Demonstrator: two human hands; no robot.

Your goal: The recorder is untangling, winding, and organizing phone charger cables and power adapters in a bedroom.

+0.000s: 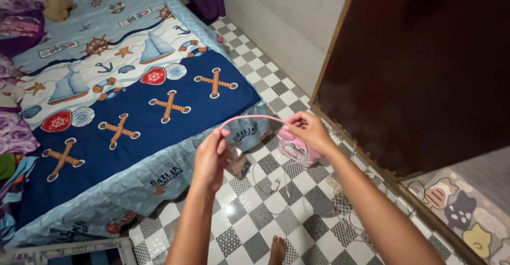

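Note:
A thin pink headband point(249, 118) arches between my two hands, above the bed's corner. My left hand point(210, 161) pinches its left end, fingers closed around it. My right hand point(308, 131) grips the right end between thumb and fingers. Both forearms reach up from the bottom of the view. Below my right hand a pink toy-like object point(297, 150) sits on the checkered floor point(265, 212).
A mattress with a blue nautical sheet point(133, 111) fills the left. A dark brown door point(425, 68) stands at the right, with a cartoon mat point(467, 212) beside it. Thin cables point(276, 182) and a small dark packet point(239, 165) lie on the tiles. My bare foot point(277, 250) shows at the bottom.

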